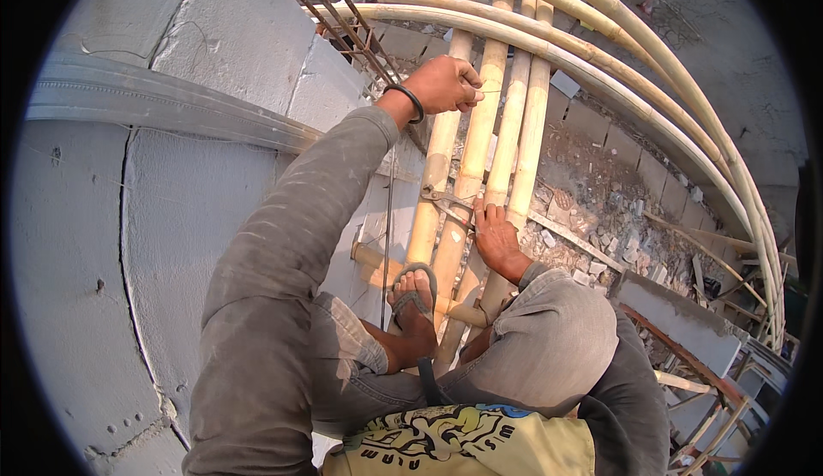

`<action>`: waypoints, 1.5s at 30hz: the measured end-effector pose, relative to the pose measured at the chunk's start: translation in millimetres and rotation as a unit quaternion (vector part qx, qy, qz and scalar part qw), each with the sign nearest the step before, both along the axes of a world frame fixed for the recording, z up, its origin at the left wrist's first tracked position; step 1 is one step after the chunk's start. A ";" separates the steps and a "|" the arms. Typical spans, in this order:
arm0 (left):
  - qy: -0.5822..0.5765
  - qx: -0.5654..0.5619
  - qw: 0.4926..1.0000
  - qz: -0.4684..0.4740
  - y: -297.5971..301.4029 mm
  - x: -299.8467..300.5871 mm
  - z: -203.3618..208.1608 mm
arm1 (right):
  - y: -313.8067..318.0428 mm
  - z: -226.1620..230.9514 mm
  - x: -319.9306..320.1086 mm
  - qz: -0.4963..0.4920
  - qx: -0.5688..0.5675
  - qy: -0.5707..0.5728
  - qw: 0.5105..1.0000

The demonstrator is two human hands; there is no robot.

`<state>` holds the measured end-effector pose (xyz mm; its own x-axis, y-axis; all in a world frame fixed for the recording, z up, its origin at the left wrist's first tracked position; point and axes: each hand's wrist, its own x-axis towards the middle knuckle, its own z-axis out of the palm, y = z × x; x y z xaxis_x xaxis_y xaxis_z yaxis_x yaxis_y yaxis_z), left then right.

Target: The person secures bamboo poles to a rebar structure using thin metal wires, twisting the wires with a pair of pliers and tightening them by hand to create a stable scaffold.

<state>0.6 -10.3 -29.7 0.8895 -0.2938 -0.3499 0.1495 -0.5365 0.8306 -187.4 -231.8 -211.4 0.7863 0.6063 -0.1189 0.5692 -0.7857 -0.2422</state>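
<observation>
My left hand point(443, 84), a dark band at its wrist, is raised over the far part of several bamboo poles point(474, 146). Its fingers are pinched on a thin wire point(490, 91) that sticks out to the right. Lower down and to the right, my right hand point(499, 240) lies against the poles. Its fingers are at the handles of metal pincers point(446, 203), whose jaws point left across the bamboo; the handle ends are partly hidden by the hand. My sandalled foot point(413, 298) stands on the poles nearer to me.
A grey block wall point(206, 219) rises on the left, with rusty rebar point(343, 22) at its far end. Long curved bamboo poles point(600, 56) sweep along the right. Broken rubble point(591, 219) lies far below. A short bamboo crosspiece point(373, 259) runs under my foot.
</observation>
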 end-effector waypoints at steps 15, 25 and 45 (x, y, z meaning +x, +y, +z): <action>-0.099 -0.186 0.963 0.168 -38.5 -51.6 -19.5 | 28.2 126.0 153.8 -0.237 0.589 0.301 0.712; 0.193 -0.542 0.810 0.115 -22.3 -54.8 1.1 | 41.3 188.3 218.3 -0.160 0.764 0.307 0.545; -0.167 -0.226 0.901 0.332 13.2 -23.4 14.2 | 84.0 212.4 232.7 0.075 0.284 0.048 0.955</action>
